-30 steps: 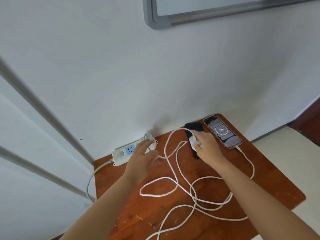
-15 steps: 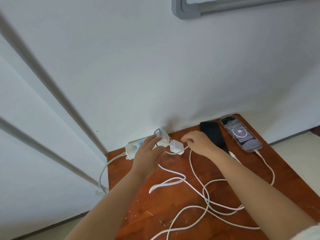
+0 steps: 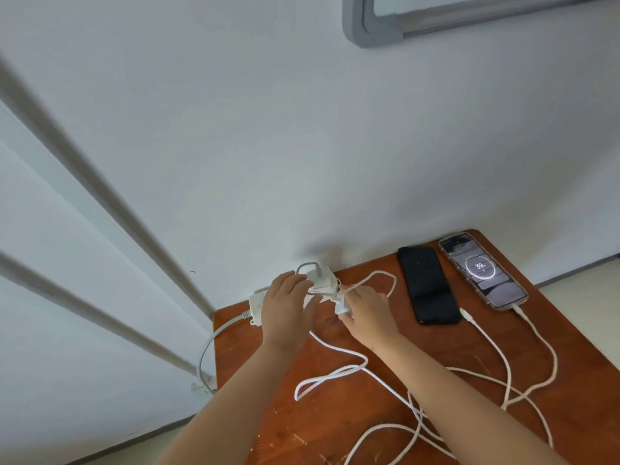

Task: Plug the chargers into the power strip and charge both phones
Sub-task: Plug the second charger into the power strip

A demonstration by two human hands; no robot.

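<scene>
On the wooden table [image 3: 335,431] against the white wall [image 3: 302,146], the white power strip [image 3: 256,305] lies under my left hand [image 3: 285,310], which presses on it (one charger [image 3: 318,275] already stands plugged in). Just beside, my right hand [image 3: 367,313] pinches the second charger [image 3: 343,305] at the strip. Both phones [image 3: 427,285] lie well right, the lit one [image 3: 483,271] cabled.

Left hand [image 3: 290,308]: palm down, fingers curled forward — flattened onto what lies beneath it.
Right hand [image 3: 365,312]: pinching a small white piece at the fingertips [image 3: 349,317] — just beside the left hand.
Forearms: bare, both reaching forward and converging.
</scene>
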